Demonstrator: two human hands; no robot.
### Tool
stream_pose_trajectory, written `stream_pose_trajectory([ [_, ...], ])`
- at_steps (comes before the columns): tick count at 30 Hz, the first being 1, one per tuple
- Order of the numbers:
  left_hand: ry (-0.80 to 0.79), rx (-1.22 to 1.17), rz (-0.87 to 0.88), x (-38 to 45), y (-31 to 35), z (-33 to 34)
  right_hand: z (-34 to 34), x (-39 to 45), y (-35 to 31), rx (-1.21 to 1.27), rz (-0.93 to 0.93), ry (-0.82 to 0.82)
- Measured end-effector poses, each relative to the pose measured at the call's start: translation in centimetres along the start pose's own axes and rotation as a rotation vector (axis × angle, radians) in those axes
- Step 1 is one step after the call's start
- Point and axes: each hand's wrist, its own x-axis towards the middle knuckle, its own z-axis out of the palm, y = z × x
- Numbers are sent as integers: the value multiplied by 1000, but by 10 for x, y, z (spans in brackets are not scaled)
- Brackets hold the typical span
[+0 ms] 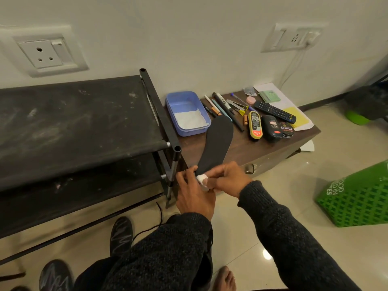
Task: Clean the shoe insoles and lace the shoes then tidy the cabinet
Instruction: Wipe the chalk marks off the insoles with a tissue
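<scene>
A black insole point(216, 143) lies lengthwise over the brown cabinet top point(247, 150), its heel end sticking out past the front edge. My left hand point(193, 194) grips that heel end from the left side. My right hand point(226, 178) pinches a small white wad of cloth point(202, 179) against the heel. A blue tub point(186, 112) with white powder stands just behind the insole's toe. On the floor at lower left lie two black shoes point(121, 235) point(55, 276), and a loose black lace point(160, 217) trails near them.
A black shoe rack point(79, 131) with dusty shelves stands to the left. Pens, a remote point(275, 111), shoe polish containers point(270, 128) and papers cover the cabinet's right half. A green crate point(361, 198) sits on the tiled floor at right. My bare foot point(224, 278) is below.
</scene>
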Motion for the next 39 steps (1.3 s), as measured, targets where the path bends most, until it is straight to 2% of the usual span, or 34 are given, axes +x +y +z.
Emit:
stream_pose_trajectory([
  [5, -45, -56, -37, -5, 2, -2, -3, -1, -2, 451, 106, 312],
  [10, -106, -157, -136, -12, 6, -7, -12, 5, 4, 658, 253, 469],
  [14, -121, -306, -194, -14, 8, -12, -11, 2, 10, 760, 364, 437],
  [17, -132, -392, -228, -14, 6, -16, -7, -6, 8, 817, 378, 409],
  [23, -204, -792, -564, 5, 5, -28, -1, -18, 6, 807, 394, 392],
  [27, -184, -691, -554, 12, -2, -24, 3, -21, 7, 805, 418, 370],
  [33, -145, -663, -493, 12, -5, -17, -2, -20, 5, 838, 448, 278],
  [39, -245, -656, -518, 11, -2, -13, -2, -19, 5, 826, 459, 242],
])
